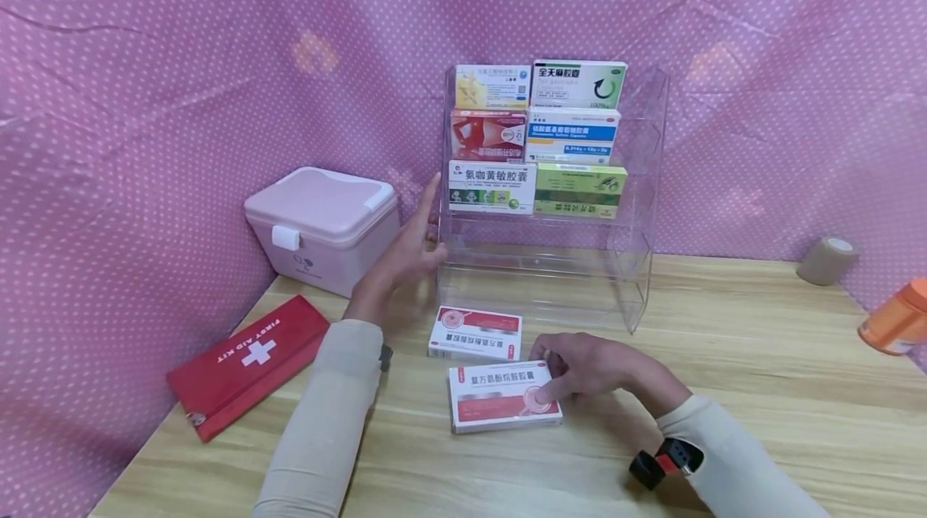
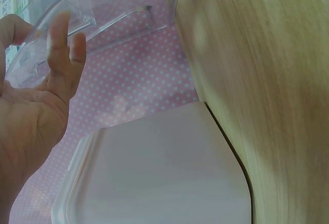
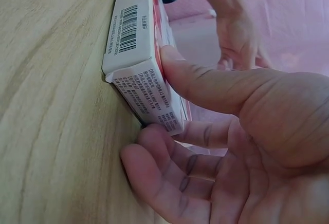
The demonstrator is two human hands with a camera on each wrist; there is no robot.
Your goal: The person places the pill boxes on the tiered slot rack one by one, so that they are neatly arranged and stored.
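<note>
Medicine box (image 1: 504, 396) lies flat on the counter (image 1: 760, 389), pinched at its corner by your right hand (image 1: 590, 365) (not yet lifted); your left hand (image 1: 409, 248), fingers straight, touches the rack (image 1: 637, 180), lower shelves unfilled.

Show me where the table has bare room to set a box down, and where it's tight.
Bare table runs from the clear rack toward the tape roll and orange bottle; the rack's two lower shelves are bare too. Crowded: ahead of the rack, where two red-and-white boxes and both hands sit, and the left, with the pink case and red kit.
</note>
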